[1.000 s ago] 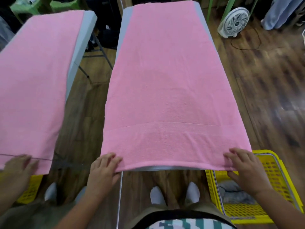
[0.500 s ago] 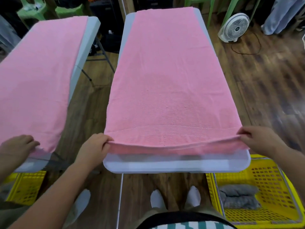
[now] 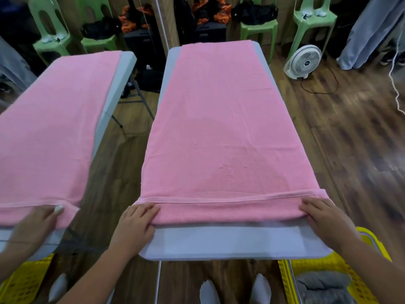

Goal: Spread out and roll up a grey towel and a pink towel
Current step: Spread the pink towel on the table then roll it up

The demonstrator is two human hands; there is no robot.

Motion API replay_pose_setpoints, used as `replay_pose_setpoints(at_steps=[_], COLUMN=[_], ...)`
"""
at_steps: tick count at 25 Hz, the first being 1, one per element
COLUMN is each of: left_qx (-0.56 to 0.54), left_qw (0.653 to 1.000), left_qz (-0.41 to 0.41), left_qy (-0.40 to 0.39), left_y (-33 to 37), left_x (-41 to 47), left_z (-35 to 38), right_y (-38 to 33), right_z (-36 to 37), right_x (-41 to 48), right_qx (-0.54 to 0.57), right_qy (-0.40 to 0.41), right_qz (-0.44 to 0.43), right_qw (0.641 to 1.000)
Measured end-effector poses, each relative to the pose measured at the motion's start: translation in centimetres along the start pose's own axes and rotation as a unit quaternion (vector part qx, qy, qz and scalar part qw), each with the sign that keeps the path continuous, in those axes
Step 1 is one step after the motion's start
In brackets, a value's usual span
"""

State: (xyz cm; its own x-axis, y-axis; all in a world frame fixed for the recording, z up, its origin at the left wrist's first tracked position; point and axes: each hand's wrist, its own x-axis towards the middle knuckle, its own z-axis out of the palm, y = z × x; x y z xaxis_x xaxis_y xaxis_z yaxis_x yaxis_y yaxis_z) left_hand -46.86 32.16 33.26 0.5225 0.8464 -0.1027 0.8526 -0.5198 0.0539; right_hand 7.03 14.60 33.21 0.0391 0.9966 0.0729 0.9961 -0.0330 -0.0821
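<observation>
Pink towel [image 3: 219, 132]: lies flat along the table [image 3: 219, 242], near end turned over into a narrow fold, with a bare strip of tabletop in front. Left hand [image 3: 133, 224] at the fold's left corner, right hand [image 3: 324, 218] at its right corner, each with fingers over the top and thumb tucked at the front, pinching the fold. Grey towel [image 3: 322, 286] bundled in the yellow basket [image 3: 372, 244] at lower right; mirror [image 3: 105, 183] at left repeats table, towel and a hand.

Pale grey table [image 3: 219, 244], pink towel [image 3: 219, 128] flat along its length, near end bare.
</observation>
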Motion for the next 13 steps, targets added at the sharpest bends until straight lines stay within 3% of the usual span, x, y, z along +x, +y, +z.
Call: replay_pose_setpoints(at_steps=[2,6,10,13], left_qx=[0.004,-0.022,-0.059,-0.063], left_qw=[0.999,0.998,0.998,0.996], left_qz=[-0.015,-0.015,-0.025,-0.013], left_qy=[0.030,0.057,-0.028,-0.066], left_y=[-0.6,-0.4,-0.8,-1.4], left_x=[0.3,-1.9,-3.0,1.7], left_z=[0.0,0.1,-2.1,-4.3], right_y=[-0.1,0.0,1.1,2.9], right_z=[-0.3,-1.6,-4.3,-5.7], right_x=[-0.1,-2.6,-2.7,2.6], right_qx=[0.019,0.032,0.095,0.135], right_qy=[-0.002,-0.038,-0.178,-0.192], right_qz=[0.034,0.019,0.106,0.103], right_qw=[0.999,0.999,0.974,0.967])
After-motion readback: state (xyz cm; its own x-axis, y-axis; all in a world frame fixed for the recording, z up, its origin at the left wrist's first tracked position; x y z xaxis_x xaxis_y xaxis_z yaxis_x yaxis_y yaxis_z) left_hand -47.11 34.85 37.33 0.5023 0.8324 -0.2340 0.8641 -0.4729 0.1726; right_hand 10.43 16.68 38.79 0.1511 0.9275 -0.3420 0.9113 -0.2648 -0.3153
